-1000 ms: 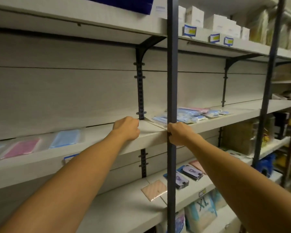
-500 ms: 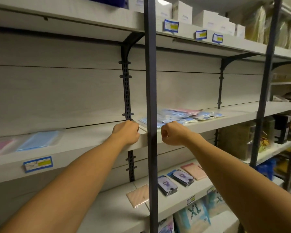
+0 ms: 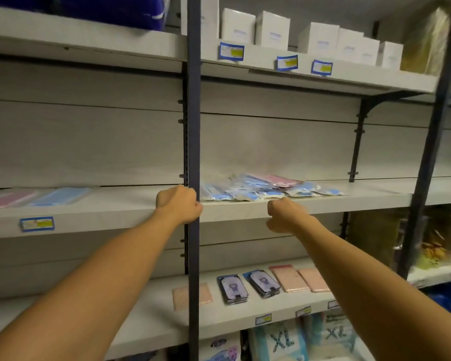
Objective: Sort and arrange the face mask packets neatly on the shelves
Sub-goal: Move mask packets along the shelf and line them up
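Both hands have shifted right along the shelf (image 3: 245, 211): left hand (image 3: 179, 204) fisted, seemingly empty; right hand (image 3: 284, 214) curled, empty, nearing the jumbled mask packets (image 3: 266, 187).

Left grip (image 3: 179, 205), right grip (image 3: 284, 214): empty fists.

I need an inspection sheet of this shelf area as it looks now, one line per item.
Surface: grey middle shelf, bare at its right end.
Job's things: loose heap of blue and pink mask packets; pink packet and blue packet flat at left.
Clutter: phone-case-like packs on lower shelf; white boxes on top.
Hands: left hand and right hand curled at the shelf edge, holding nothing.
Cables: nothing seen.
Surroundings: dark upright post.
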`<state>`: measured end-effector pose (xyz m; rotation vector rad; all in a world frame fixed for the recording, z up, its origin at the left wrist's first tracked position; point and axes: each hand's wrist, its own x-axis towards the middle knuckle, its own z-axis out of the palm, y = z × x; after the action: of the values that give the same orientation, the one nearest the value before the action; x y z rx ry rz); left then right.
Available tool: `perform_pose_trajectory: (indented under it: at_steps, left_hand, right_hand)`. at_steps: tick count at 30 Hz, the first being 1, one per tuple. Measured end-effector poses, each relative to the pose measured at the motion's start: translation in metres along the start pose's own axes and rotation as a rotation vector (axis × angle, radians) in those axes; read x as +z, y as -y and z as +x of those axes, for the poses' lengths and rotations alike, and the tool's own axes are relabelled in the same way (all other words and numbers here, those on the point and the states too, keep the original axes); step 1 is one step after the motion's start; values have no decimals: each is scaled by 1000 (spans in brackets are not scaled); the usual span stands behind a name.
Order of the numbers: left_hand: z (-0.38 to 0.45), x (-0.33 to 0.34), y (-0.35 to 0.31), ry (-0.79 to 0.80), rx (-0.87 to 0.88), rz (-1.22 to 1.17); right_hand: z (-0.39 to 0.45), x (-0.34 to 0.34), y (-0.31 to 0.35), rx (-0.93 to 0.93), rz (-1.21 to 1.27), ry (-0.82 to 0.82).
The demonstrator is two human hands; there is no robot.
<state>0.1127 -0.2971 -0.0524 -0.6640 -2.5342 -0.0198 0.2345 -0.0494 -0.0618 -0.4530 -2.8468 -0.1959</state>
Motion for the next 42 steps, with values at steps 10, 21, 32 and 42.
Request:
perform_pose_trajectory:
  at_steps: [10,21,32,42]
  left_hand:
    - [24,-9,-78,42,61,-66]
    - [128,28,-127,-8,11,-90]
    - [215,52,-145,86,-142,-174]
    - [249,67,-166,242,-321,-393]
  right_hand:
    - [17,14,-64,32,18,-52]
    - [101,24,-141,117,18,-201]
    - [206,31,-180,132,239,-231]
    - [272,39,-182,71,467,46]
